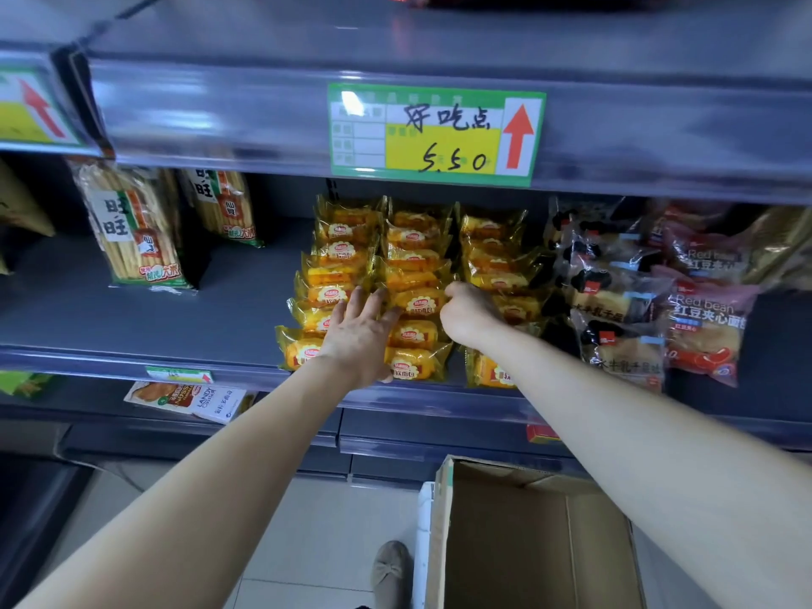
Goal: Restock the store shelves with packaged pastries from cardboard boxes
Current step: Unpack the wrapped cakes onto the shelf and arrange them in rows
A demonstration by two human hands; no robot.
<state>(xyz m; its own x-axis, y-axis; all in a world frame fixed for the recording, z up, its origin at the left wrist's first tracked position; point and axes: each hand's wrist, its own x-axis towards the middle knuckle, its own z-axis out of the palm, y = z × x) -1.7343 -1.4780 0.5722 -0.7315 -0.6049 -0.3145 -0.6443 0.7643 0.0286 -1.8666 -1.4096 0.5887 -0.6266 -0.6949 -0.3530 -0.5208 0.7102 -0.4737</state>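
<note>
L hand (pixel 360 334) flat on yellow pastry packs (pixel 413 239), grip open; R hand (pixel 468 314) among them, grip unclear

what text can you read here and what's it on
"好吃点" and "5.50": handwritten on the price tag
"旺旺": cracker bag
"软面包": yellow pastries
"Red bean" and "红豆夹心面包": red pack
"LANDY": lower-shelf pack
The printed small type on the price tag and the labels on the dark packs are too blurred to read.
</note>
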